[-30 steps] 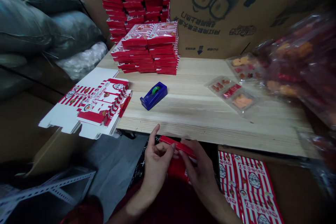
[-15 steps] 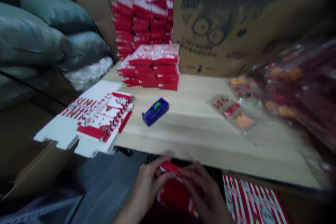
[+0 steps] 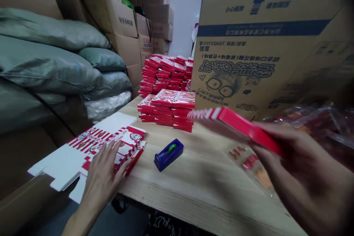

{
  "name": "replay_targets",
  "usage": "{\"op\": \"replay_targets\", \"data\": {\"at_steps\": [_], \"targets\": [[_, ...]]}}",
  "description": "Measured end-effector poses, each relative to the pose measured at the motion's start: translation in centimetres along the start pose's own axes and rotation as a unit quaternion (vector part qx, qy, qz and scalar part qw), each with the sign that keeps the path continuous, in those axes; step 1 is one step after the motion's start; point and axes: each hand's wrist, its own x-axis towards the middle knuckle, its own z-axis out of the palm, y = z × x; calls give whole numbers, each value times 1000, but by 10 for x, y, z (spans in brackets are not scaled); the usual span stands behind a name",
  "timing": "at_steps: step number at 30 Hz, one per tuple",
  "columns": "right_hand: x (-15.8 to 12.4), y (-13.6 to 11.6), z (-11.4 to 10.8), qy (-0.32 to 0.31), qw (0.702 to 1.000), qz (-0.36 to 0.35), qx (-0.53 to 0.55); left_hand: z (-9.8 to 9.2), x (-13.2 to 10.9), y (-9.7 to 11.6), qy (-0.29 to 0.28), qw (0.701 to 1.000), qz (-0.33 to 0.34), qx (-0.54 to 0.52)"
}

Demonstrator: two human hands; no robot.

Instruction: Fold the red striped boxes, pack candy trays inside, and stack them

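Note:
My right hand [image 3: 301,158] grips a flat red box [image 3: 235,123] with a red-and-white striped edge and holds it up over the wooden table [image 3: 199,188], pointing towards the stack of red boxes [image 3: 167,108]. My left hand [image 3: 103,175] lies with fingers stretched flat on the pile of unfolded red-and-white carton blanks [image 3: 91,147] at the table's left edge. A blue tape dispenser [image 3: 168,154] sits between the two hands.
Clear packets of snacks [image 3: 249,162] lie under my right hand, with more bagged packets [image 3: 326,125] at the right. A large printed cardboard carton [image 3: 257,48] stands behind the table. Grey-green sacks [image 3: 49,62] and more cartons [image 3: 118,14] fill the left.
Both hands left my lap. The right hand rose with the red box over the table, the left hand reached onto the carton blanks. The view tilted upward.

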Motion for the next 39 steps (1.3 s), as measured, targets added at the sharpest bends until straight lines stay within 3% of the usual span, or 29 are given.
{"op": "replay_targets", "data": {"at_steps": [3,6,11,14,16,20,24,26,28,31,35,37,39], "targets": [[69,10,68,41,987,-155,6,35,-5,-57,-78,988,-51,126],[123,31,151,5,968,-251,0,60,-22,-90,-87,982,-25,168],[171,62,263,-134,953,-260,-74,57,-26,-101,-45,987,-12,154],[174,79,301,-170,950,-245,-90,49,-22,-99,-47,984,-15,173],[169,89,313,-188,949,-232,-99,46,-23,-98,-52,981,-8,186],[152,91,305,-208,949,-212,-103,45,-27,-99,-51,980,-6,194],[110,64,260,-180,963,-198,-17,30,-24,-91,-26,986,6,165],[71,51,230,-186,969,-161,38,15,-22,-79,37,989,10,142],[24,44,202,-192,971,-105,99,-2,-21,-59,153,982,-12,114],[-47,45,170,-235,955,46,173,-24,-22,-22,272,958,-94,20],[-112,47,152,-225,943,136,202,-41,-20,6,308,938,-148,-53],[-130,43,150,-205,942,138,228,-42,-17,1,341,932,-122,-9],[-141,35,157,-208,933,139,258,-35,-13,-14,338,936,-80,57]]}}
